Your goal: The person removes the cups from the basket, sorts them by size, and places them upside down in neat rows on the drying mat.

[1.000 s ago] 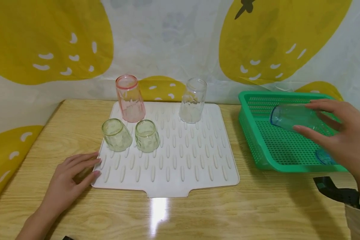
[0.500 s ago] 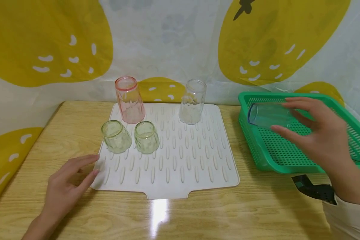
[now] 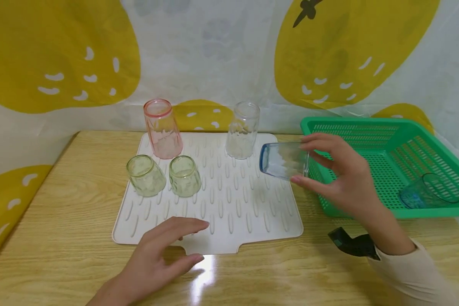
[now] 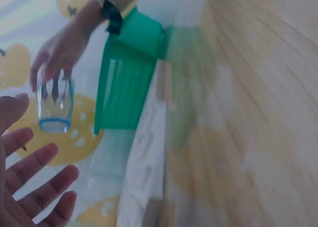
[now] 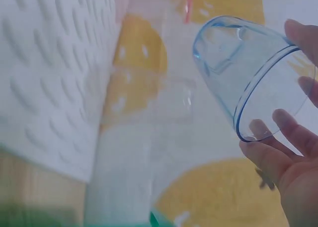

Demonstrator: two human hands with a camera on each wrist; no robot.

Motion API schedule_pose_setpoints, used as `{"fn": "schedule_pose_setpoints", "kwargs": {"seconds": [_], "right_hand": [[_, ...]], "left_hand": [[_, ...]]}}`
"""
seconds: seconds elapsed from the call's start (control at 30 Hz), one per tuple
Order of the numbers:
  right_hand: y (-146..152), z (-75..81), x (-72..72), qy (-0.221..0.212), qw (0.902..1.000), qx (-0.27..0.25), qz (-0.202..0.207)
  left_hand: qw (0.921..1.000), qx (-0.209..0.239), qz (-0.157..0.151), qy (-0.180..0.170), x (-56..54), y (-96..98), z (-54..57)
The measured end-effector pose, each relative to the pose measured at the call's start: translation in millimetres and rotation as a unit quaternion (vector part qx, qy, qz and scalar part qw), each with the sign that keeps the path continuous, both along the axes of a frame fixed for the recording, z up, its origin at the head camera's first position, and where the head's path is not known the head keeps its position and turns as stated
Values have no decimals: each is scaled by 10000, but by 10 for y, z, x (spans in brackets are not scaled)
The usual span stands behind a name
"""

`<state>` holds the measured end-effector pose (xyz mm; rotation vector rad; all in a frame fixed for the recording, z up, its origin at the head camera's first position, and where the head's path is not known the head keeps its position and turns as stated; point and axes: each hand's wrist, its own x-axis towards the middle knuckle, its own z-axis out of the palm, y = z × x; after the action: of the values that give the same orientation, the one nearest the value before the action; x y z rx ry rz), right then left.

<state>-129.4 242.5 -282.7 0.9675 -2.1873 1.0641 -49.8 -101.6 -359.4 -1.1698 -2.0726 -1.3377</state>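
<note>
One bluish glass [image 3: 284, 160] lies sideways between the right-hand fingers [image 3: 323, 143].

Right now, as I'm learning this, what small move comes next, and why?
Probably bring the left grip up to the blue glass to help turn it: the right grip holds it sideways, while the left grip holds nothing, and the pink glass on the mat stands on end.

Six glasses [image 3: 283, 160], two hands [image 3: 342, 174], one mat [image 3: 258, 214], one basket [image 3: 382, 213]

A yellow-patterned cloth [image 3: 206, 55] hangs behind a wooden table [image 3: 61, 212]
</note>
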Motion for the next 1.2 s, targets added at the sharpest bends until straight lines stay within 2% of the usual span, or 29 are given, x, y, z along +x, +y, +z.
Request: {"fn": "schedule_pose_setpoints", "kwargs": {"seconds": [0.07, 0.17, 0.3, 0.47, 0.6, 0.77, 0.83, 0.93, 1.1, 1.2], "right_hand": [[-85, -37, 9, -98, 9997, -141, 198], [-191, -85, 29, -163, 9978, -381, 524], [-315, -127, 61, -265, 9918, -739, 1009], [-460, -172, 125, -466, 9798, -1225, 1512], [-549, -214, 157, -525, 9704, -1635, 1698], [-618, -269, 165, -621, 9643, -1851, 1790], [-640, -287, 166, -603, 9626, -1877, 1859], [-666, -312, 170, -536, 9598, -1940, 1956], [-700, -350, 184, -495, 9554, -2069, 2047], [-722, -370, 186, -530, 9534, -2125, 2074]], "left_hand": [[9983, -34, -119, -575, 2, 64, 14], [9917, -206, -152, -1262, -9, 147, 44], [9752, -198, -274, -2189, -42, 249, 76], [9398, -23, -368, -3397, -99, 330, 104], [9097, 368, -576, -4095, -162, 382, 135], [8747, 1231, -910, -4598, -236, 499, 172], [8642, 1543, -939, -4696, -251, 560, 196], [8461, 1955, -837, -4888, -262, 647, 233], [8054, 2677, -518, -5264, -272, 765, 262], [7870, 3096, -501, -5313, -274, 811, 262]]}}
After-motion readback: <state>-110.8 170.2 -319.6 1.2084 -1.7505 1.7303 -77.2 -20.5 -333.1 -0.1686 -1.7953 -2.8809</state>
